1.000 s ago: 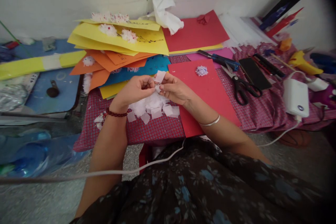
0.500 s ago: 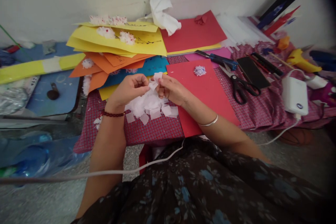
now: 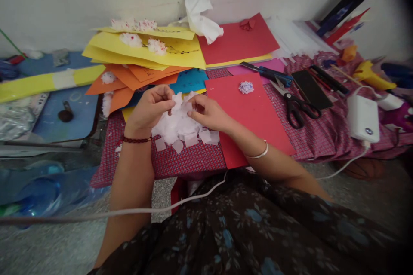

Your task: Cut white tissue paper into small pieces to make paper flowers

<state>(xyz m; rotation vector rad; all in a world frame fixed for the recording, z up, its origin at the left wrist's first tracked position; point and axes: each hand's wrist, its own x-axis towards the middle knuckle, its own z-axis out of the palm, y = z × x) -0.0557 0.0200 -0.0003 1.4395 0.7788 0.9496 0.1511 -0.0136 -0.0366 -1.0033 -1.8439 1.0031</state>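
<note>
My left hand [image 3: 150,107] pinches a small piece of white tissue paper [image 3: 177,100] between thumb and fingertips. Just to its right, my right hand [image 3: 209,112] has its thumb and fingers closed on another thin white tissue piece [image 3: 186,108]. Both hands are over a loose heap of white tissue squares [image 3: 171,129] on the checked tablecloth [image 3: 190,161]. Beside my right forearm lies a red sheet of paper [image 3: 245,124], with a fluffy white-and-purple paper flower [image 3: 246,87] near its top.
Yellow cards [image 3: 106,47] with fluffy blossoms and orange cards [image 3: 121,79] are stacked behind the hands. To the right lie black-handled scissors [image 3: 298,105], a blue cutter [image 3: 274,76], a dark phone [image 3: 311,89] and a white power bank [image 3: 363,118]. A white cable [image 3: 180,202] crosses in front of me.
My hands have drawn apart, the left shifting slightly left and the right slightly right. The tissue held up between them now shows as separate pieces at each hand.
</note>
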